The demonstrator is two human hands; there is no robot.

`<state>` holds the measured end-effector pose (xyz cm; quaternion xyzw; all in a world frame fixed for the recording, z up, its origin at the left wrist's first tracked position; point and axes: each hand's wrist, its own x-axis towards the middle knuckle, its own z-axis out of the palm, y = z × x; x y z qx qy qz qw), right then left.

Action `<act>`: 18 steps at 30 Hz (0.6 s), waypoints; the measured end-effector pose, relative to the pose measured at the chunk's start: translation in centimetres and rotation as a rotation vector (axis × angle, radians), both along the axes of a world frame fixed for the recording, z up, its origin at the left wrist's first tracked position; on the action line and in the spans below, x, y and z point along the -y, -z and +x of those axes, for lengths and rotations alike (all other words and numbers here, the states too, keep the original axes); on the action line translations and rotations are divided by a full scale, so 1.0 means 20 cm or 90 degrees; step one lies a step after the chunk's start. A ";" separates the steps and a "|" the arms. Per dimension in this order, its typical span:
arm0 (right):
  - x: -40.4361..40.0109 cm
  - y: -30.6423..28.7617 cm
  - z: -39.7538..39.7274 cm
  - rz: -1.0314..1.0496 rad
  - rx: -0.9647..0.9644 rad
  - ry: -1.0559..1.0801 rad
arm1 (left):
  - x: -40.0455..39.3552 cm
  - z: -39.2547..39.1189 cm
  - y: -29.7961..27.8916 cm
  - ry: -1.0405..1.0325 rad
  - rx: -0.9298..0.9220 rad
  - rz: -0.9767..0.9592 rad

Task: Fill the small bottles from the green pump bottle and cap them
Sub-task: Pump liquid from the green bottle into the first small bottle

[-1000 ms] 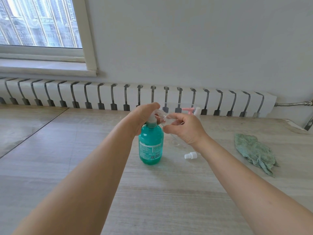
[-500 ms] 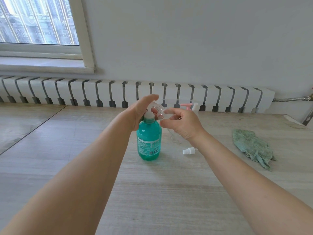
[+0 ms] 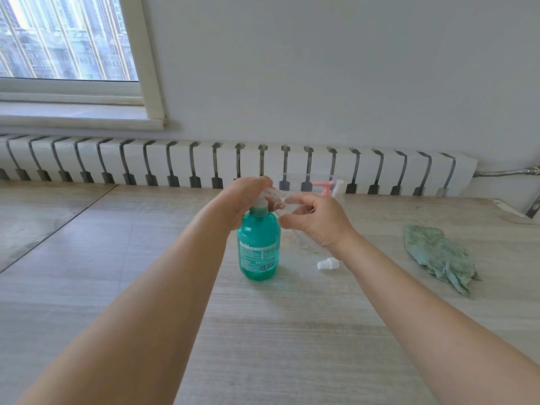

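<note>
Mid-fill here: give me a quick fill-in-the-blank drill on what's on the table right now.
1. The left hand presses the pump of the ____ bottle.
2. The right hand holds a small ____ bottle at the spout.
3. A loose white cap lies on the ____.
4. The crumpled cloth lies to the ____ of the right hand.

Missing words: green; clear; table; right

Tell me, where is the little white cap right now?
The white cap lies on its side on the table, just right of the green pump bottle, under the right wrist.
</note>
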<state>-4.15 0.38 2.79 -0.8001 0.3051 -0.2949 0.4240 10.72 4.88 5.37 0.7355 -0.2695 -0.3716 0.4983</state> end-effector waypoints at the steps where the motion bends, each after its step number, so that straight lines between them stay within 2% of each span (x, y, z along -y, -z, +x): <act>1: 0.00 0.00 0.00 0.000 0.001 0.001 | 0.00 0.00 0.00 0.000 0.003 0.001; 4: -0.01 0.00 0.00 -0.001 0.003 0.006 | -0.02 0.00 0.02 0.027 -0.005 -0.014; 8: -0.01 -0.02 -0.01 0.000 0.023 0.011 | -0.04 0.01 0.01 0.094 -0.074 -0.046; 11: -0.02 -0.04 -0.01 -0.004 0.019 0.010 | -0.04 0.01 0.01 0.079 -0.092 -0.059; 18: -0.01 -0.03 -0.02 -0.022 0.001 0.008 | -0.06 0.00 0.02 0.027 -0.040 -0.055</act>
